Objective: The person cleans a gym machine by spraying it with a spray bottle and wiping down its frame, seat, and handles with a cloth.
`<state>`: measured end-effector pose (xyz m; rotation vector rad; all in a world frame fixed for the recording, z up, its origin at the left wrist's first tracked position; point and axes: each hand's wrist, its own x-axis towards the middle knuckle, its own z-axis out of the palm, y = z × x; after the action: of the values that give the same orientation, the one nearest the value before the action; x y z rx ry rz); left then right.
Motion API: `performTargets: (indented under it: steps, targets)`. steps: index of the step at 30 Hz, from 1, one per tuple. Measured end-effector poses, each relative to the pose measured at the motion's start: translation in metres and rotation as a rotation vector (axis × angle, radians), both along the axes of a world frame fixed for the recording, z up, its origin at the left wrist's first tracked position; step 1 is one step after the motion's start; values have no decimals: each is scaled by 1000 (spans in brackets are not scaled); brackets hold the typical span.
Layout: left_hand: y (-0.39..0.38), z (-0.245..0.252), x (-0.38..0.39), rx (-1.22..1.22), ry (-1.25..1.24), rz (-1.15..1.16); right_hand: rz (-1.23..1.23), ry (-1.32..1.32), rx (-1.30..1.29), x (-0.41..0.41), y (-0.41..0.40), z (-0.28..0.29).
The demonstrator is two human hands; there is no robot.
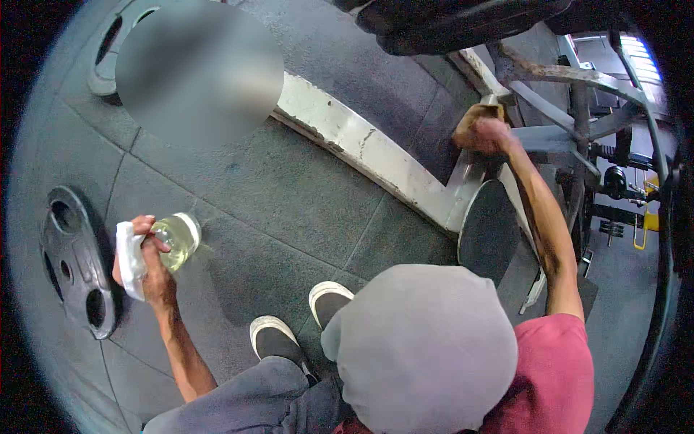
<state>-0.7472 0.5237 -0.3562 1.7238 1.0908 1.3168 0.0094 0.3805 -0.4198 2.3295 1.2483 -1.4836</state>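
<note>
My left hand (149, 260) is closed around a clear container of pale yellow liquid (176, 241), held above the floor at the left. A white piece (130, 260), cloth or plastic, lies across that hand. At the upper right, my right hand (490, 133) grips a brownish-yellow pad or cloth (474, 127) against the white metal frame (401, 168), near a joint; blur hides its exact kind. The frame's paint is chipped along its edges. A grey cap (425, 347) covers much of the lower middle of the view.
A dark grip weight plate (78, 260) is at the left, with part of another plate (103, 76) at the upper left. Black padding (466, 21) overhangs the frame. Below my right forearm is a dark oval panel (488, 228). Rubber floor tiles (260, 217) lie around my shoes (279, 339).
</note>
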Motion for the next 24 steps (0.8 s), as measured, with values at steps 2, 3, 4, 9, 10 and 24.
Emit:
performTargets:
  steps: [2,3,4,9,10,24]
  targets:
    - [-1,4,2,-67,-35,-4,-44,46,73,-13,-10,-6]
    - [-1,7,3,-63,-25,-4,-187,252,223,-26,-9,-6]
    - [-2,9,5,-57,-40,7,-334,502,388,-44,-9,-4]
    - [-2,18,12,-68,-108,-4,675,-297,-509,-153,17,59]
    - [-2,18,13,-71,-95,27,753,-393,-508,-180,19,66]
    - [1,14,8,-24,-75,39,-278,-499,672,-353,-11,76]
